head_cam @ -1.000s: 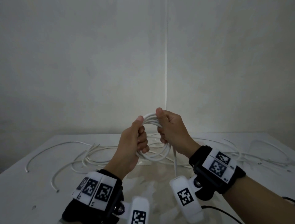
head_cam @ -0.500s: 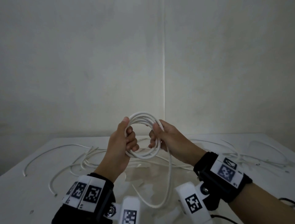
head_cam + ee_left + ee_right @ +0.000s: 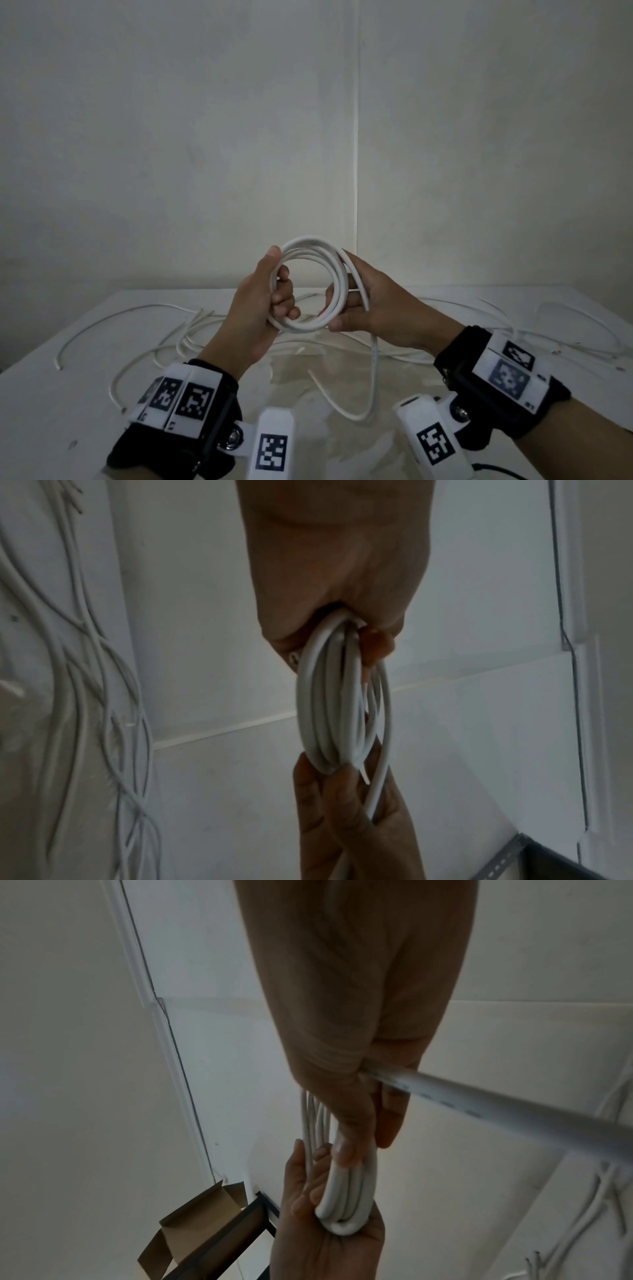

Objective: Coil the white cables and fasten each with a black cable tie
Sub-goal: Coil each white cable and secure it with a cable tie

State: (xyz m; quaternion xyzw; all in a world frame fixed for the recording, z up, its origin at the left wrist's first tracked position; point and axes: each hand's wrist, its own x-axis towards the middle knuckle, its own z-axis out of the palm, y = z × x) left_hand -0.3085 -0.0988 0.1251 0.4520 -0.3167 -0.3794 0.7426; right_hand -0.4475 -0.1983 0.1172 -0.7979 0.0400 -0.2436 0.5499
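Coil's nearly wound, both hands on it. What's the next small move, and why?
Probably wind the hanging tail once more around the coil with the right hand. The left hand already grips the loops, the tail droops loose to the table, and no black tie is in view yet.

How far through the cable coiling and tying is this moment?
Done: several loops of one white cable coil are wound. In hand: the left hand grips the coil; the right hand feeds the hanging tail. Left: winding that tail, tying it, and the loose cables on the table. No black tie is visible.
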